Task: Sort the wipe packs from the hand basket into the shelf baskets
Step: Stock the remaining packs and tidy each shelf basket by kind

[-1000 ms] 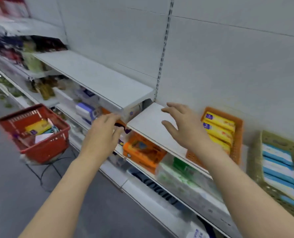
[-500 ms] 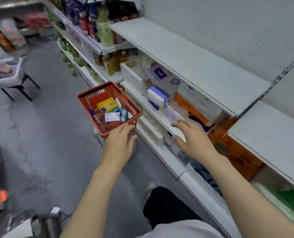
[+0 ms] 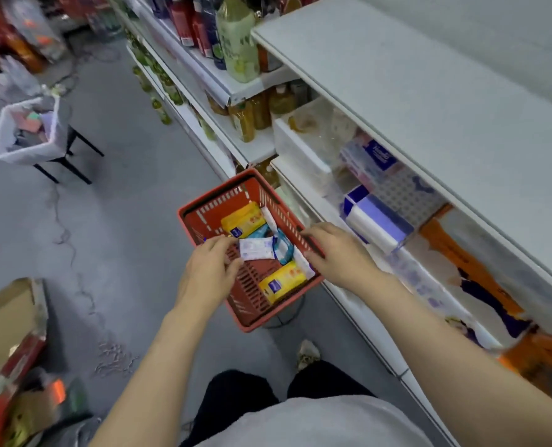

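Where shelf was, both hands (image 3: 208, 272) over hand basket (image 3: 248, 304)

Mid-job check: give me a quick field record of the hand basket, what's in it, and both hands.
basket: red hand basket, on the floor beside the shelving
contents: two yellow packs, a white pack, a teal pack
left hand: left hand pinches the white pack's edge
right hand: right hand open, over the basket's right rim
shelf baskets: not in view
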{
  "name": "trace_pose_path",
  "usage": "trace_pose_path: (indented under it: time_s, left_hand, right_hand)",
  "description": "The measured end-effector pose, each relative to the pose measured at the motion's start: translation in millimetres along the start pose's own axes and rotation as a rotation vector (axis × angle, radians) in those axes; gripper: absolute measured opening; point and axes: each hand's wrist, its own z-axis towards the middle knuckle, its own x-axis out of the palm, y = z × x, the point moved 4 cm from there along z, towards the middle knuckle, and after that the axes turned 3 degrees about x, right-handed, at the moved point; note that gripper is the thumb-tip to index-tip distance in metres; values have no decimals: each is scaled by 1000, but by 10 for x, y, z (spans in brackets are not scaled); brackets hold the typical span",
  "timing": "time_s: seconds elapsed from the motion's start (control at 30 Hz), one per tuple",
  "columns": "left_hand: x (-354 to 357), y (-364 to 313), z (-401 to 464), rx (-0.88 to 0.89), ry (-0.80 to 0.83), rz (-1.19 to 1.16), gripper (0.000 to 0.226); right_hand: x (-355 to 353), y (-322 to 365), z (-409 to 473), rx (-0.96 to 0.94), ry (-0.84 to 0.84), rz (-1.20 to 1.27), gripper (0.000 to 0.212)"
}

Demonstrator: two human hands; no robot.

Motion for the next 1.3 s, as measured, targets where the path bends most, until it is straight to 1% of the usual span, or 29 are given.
trace_pose_path:
  time_s: [0.1,0.23,0.3,0.37,0.43,0.53,0.67,0.73,0.87,0.93,1.0,1.1,1.13,1.2,1.23,1.27,1.3]
  left_hand:
    - [183,282,410,-22,80,-30,41]
    - [561,593,989,3,241,-68,44]
    - [787,738,1279,25,334,-73,45]
    - [1018,900,1537,50,441,-79,46]
    - [1205,1079,1751,58,539,-96,47]
    - [1424,1324,2037,91,633,-77,48]
    - [1647,1546,2250,123,723,-102,47]
    - [1716,1635,2292,136,751,-110,48]
    - [1781,1776,2297,137,800,-143,50]
    - [1777,1820,2282,160,810,-186,49]
    - [1726,1833,2272,168,804,-221,51]
    - [1589,1755,2297,168,785,-266,64]
    - [1539,1698,2311,179,798,-292,70]
    - [1432,1566,2334,169,879,-387,77]
    - [1382,1502,2341,152,937,-432,76]
    - [1333,1441,2339,140,994,-463,70]
    - [1278,1376,2325,141,1039,-490,59]
  right_hand:
    - [285,-83,435,93,93,5,45]
    - [864,-256,861,256,197,68,37]
    - [1186,-326,1072,370,231,107,43]
    - [1484,-382,1286,501,222,155,50]
    - [1755,-421,1483,640,169,202,55]
    - [2131,-472,1715,836,102,234,66]
    - [2527,-522,1909,964,76,187,72]
    - [2634,-550,1967,1003,62,124,66]
    - [2728,-593,1985,1026,54,-3,43]
    - [2710,-590,1971,1035,37,11,36]
    - [2613,-537,1924,1024,9,146,33]
    - [2314,-274,1781,918,-10,458,30]
    - [2200,-158,1722,883,5,558,28]
    - [1975,84,1604,837,38,729,26]
    - [1866,196,1552,825,42,806,25]
    - [1759,291,1502,823,22,876,25]
    - [1660,374,1452,837,-31,940,26]
